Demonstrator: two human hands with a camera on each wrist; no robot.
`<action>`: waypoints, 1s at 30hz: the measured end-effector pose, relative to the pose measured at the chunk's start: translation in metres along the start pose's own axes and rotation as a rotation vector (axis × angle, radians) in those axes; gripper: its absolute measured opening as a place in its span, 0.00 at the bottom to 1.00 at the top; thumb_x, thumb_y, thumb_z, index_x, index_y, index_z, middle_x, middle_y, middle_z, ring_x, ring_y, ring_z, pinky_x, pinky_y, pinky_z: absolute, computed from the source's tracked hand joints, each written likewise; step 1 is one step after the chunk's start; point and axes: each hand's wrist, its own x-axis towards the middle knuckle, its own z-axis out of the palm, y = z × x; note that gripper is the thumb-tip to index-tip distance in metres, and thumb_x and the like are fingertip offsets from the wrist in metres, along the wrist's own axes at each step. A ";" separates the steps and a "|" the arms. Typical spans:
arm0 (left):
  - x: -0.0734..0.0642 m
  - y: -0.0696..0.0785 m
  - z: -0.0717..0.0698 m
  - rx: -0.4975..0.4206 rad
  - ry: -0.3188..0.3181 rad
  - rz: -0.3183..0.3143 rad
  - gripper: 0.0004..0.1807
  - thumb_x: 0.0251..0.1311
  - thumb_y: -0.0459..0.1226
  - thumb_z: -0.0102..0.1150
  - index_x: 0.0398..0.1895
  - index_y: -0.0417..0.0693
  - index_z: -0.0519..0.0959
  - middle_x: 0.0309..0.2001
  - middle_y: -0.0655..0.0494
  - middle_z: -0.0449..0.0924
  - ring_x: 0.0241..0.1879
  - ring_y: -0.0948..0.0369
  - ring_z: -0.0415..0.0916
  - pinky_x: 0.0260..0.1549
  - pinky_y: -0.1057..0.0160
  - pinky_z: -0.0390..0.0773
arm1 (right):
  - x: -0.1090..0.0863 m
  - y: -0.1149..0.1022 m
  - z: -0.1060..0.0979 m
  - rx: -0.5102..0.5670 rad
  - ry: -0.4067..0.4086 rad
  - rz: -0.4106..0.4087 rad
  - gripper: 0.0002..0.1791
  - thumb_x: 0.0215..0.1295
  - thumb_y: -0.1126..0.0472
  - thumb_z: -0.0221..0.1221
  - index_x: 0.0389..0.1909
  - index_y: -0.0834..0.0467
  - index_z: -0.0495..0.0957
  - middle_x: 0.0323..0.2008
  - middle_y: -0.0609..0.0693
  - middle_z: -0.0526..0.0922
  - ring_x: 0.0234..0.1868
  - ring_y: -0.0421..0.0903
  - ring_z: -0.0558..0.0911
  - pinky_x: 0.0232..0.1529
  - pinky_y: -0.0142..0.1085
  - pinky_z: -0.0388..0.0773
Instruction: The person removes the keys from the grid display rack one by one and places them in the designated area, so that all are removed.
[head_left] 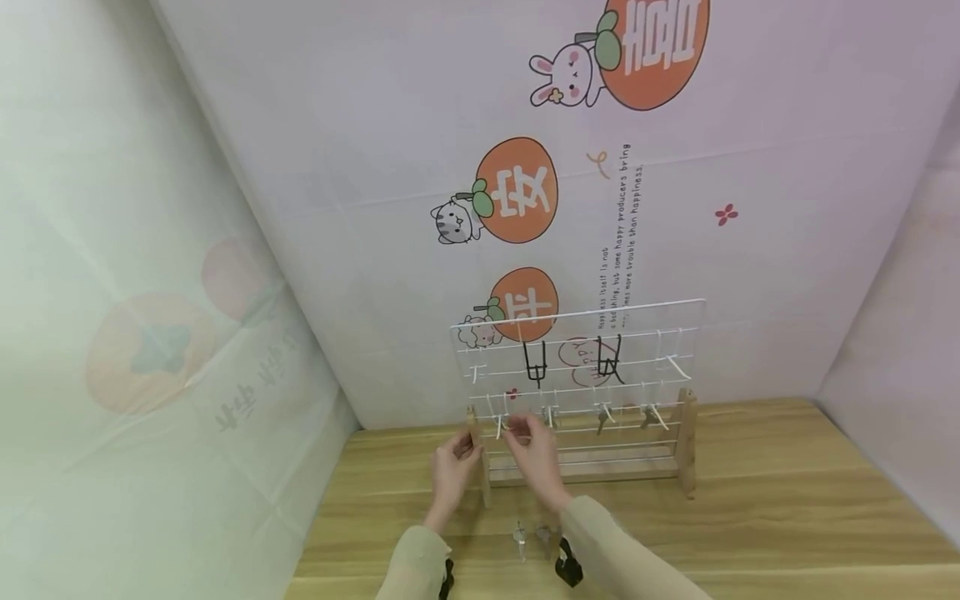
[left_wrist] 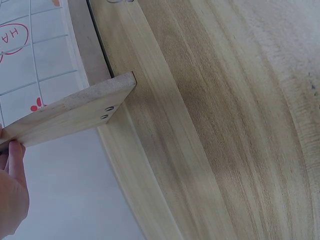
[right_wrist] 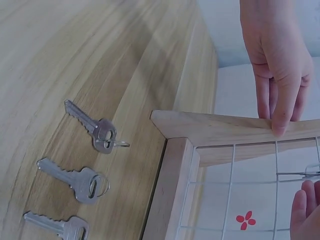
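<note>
My left hand (head_left: 453,471) pinches the left wooden post (right_wrist: 200,125) of a white wire grid rack (head_left: 577,310), thumb on one face and fingers behind. My right hand (head_left: 536,457) is raised at the rack's lower left hook (head_left: 500,428). Its fingertips are close to that hook, and whether they hold anything is too small to tell. Keys hang at other lower hooks, among them one key (head_left: 602,421) right of the middle. On the tabletop lie a key with a ring (right_wrist: 102,135), a second key (right_wrist: 82,185) and a third key (right_wrist: 65,227), partly cut off.
Two black hooks (head_left: 536,367) and white hooks (head_left: 677,367) sit higher on the grid. The rack's right wooden post (head_left: 686,446) stands on the wood-grain table (head_left: 787,467). Printed white cloth (head_left: 375,167) rises behind and at both sides.
</note>
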 end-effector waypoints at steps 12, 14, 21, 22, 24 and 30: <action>0.002 0.001 0.000 -0.009 0.006 -0.013 0.18 0.58 0.21 0.62 0.52 0.22 0.76 0.49 0.24 0.80 0.49 0.35 0.82 0.49 0.49 0.87 | 0.008 0.007 0.008 0.007 0.029 0.018 0.12 0.59 0.70 0.65 0.44 0.66 0.79 0.40 0.60 0.85 0.41 0.52 0.85 0.44 0.35 0.89; 0.003 -0.006 0.000 -0.004 0.003 -0.004 0.18 0.58 0.23 0.63 0.52 0.24 0.77 0.49 0.25 0.81 0.49 0.37 0.83 0.48 0.51 0.88 | 0.008 0.008 0.008 -0.008 0.033 0.005 0.11 0.59 0.70 0.65 0.42 0.66 0.79 0.39 0.60 0.86 0.39 0.51 0.85 0.42 0.34 0.89; 0.004 -0.012 0.000 0.000 -0.012 0.032 0.17 0.58 0.25 0.65 0.50 0.26 0.79 0.47 0.28 0.82 0.48 0.39 0.84 0.46 0.55 0.89 | 0.009 0.008 0.006 -0.040 0.037 -0.006 0.07 0.60 0.68 0.65 0.39 0.63 0.80 0.38 0.57 0.86 0.38 0.49 0.85 0.41 0.31 0.87; 0.004 -0.011 0.000 0.004 -0.013 0.035 0.17 0.58 0.25 0.64 0.50 0.26 0.79 0.47 0.28 0.83 0.48 0.39 0.84 0.46 0.55 0.89 | 0.009 0.008 0.005 -0.044 0.041 -0.010 0.07 0.60 0.68 0.65 0.38 0.62 0.80 0.37 0.57 0.87 0.38 0.49 0.85 0.40 0.30 0.87; 0.004 -0.011 -0.001 0.009 -0.015 0.038 0.17 0.58 0.25 0.64 0.50 0.25 0.79 0.47 0.27 0.82 0.48 0.38 0.84 0.46 0.56 0.89 | 0.008 0.008 0.004 -0.049 0.040 -0.018 0.06 0.60 0.68 0.66 0.38 0.62 0.81 0.36 0.56 0.87 0.37 0.48 0.85 0.39 0.29 0.86; 0.005 -0.011 0.000 0.002 -0.001 0.009 0.17 0.57 0.25 0.65 0.50 0.26 0.79 0.48 0.27 0.82 0.48 0.39 0.84 0.46 0.59 0.89 | 0.008 0.008 0.002 -0.039 0.017 0.018 0.07 0.60 0.66 0.67 0.39 0.60 0.81 0.37 0.55 0.87 0.37 0.47 0.85 0.39 0.25 0.84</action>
